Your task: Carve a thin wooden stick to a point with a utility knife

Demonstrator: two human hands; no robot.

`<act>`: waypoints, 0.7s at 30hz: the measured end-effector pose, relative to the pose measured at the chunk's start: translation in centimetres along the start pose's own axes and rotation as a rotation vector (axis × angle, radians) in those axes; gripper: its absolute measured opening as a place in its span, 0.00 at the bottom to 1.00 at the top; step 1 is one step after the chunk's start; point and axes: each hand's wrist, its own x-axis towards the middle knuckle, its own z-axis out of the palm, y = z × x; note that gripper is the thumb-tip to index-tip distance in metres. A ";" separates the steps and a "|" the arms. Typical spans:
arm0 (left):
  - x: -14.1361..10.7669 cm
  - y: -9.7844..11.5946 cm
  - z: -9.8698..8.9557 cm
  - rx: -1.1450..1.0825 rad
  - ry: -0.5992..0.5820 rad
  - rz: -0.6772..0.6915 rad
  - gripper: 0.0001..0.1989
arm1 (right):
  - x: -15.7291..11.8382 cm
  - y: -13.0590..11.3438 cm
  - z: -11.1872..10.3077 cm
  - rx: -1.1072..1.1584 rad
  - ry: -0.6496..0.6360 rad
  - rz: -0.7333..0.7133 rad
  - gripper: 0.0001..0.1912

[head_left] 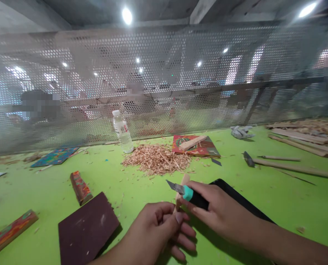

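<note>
Between thumb and fingers, my left hand (161,228) pinches the lower end of a small pale wood piece (185,179), which stands roughly upright above the table. My right hand (216,206) is wrapped round a utility knife (188,193) with a black and teal handle. The knife's blade points up and left, crossing in front of the wood piece. Whether the edge touches the wood I cannot tell. Beneath my right hand lies a flat black object (235,195), partly hidden by the hand and forearm. Beyond both hands is a heap of wood shavings (155,159).
A water bottle (122,131) stands behind the shavings. At left lie a dark brown board (86,228) and painted wood blocks (80,187). A painted panel (211,147) bears a wood strip. A hammer (249,159) lies at right. Perforated metal mesh (158,84) closes the back.
</note>
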 end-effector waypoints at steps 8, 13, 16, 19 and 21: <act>0.0 0.5 -0.8 -0.093 -0.068 -0.048 0.25 | 0.2 1.2 -2.1 -0.132 0.225 0.002 0.12; 0.1 0.7 -1.2 -0.166 -0.133 -0.045 0.22 | 0.3 2.0 -3.5 -0.260 0.361 0.011 0.19; 0.0 0.7 -1.2 -0.119 -0.156 -0.063 0.21 | 0.3 1.7 -3.5 -0.115 0.323 0.095 0.21; -0.3 0.8 -1.1 -0.043 -0.169 -0.083 0.22 | 0.2 1.0 -3.1 0.179 0.230 0.225 0.23; -0.3 0.8 -1.0 -0.018 -0.180 -0.094 0.23 | 0.2 0.6 -2.8 0.345 0.163 0.305 0.24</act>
